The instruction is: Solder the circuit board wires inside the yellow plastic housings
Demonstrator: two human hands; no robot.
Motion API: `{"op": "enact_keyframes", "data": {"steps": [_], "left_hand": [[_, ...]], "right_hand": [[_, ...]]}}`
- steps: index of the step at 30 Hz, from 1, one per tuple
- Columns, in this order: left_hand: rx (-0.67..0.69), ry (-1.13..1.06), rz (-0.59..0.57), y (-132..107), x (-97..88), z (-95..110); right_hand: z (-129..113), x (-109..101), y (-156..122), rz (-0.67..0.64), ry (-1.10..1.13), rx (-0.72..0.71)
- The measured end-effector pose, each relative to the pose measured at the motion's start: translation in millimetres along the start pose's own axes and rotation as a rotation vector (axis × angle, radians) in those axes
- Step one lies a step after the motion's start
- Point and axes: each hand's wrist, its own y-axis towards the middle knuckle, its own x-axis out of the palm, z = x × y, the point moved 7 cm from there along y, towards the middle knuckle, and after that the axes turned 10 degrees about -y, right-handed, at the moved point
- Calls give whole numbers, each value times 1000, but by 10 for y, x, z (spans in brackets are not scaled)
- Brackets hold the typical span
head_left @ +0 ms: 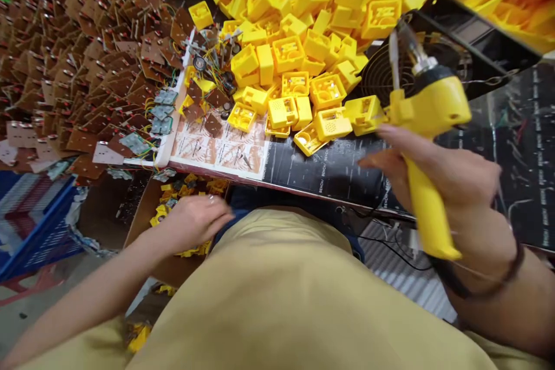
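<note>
My right hand (459, 179) is wrapped round the handle of a yellow soldering gun (429, 208), held above the bench on the right. Its metal front points up and away, towards a black fan (390, 72). Below and left of the gun, yellow plastic housings (332, 122) lie open or tipped on the bench. My left hand (197, 219) hovers over a cardboard box (141, 214) below the bench edge, its fingers loosely extended and no object visible in them. Yellow parts (162, 212) with some wiring fill the box.
Many brown circuit boards (108, 63) are heaped on the left. Wired speakers (199, 63) lie between them and a large pile of yellow housings (277, 0). A printed sheet (217, 150) covers part of the black bench mat (329, 167). A blue crate (39, 231) stands lower left.
</note>
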Motion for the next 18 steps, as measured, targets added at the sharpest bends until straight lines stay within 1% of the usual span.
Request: {"op": "enact_keyframes", "data": {"steps": [1,2,3,4,5,6,8,10,12,13,14,16,18], "left_hand": [[145,56,228,268,-215,203],[277,152,409,500,-371,385],[356,255,530,719,-461,513],[428,326,597,922,-499,609],[427,383,606,1128,-502,638],[411,433,612,1297,-497,643],[378,484,580,1514,-468,612],[400,465,493,1570,-445,574],[496,387,347,1508,-444,549],[553,344,270,1452,-460,535],[608,305,207,1386,-491,517],[672,265,135,1274,-581,461],[662,268,124,1207,-667,401]], "right_hand": [[-15,41,90,2,-14,-72],[-32,100,178,-11,-25,-141],[-45,166,263,-24,-37,-198],[-55,234,339,-36,-44,-243],[-63,295,404,-46,-53,-280],[-67,334,454,-40,-63,-306],[-68,339,499,-9,-81,-322],[-62,240,468,44,-93,-279],[-51,113,378,66,-59,-160],[-38,66,318,60,1,-70],[-55,51,251,31,41,-15],[-153,62,123,-20,92,-3],[-243,96,32,-44,83,-34]]}}
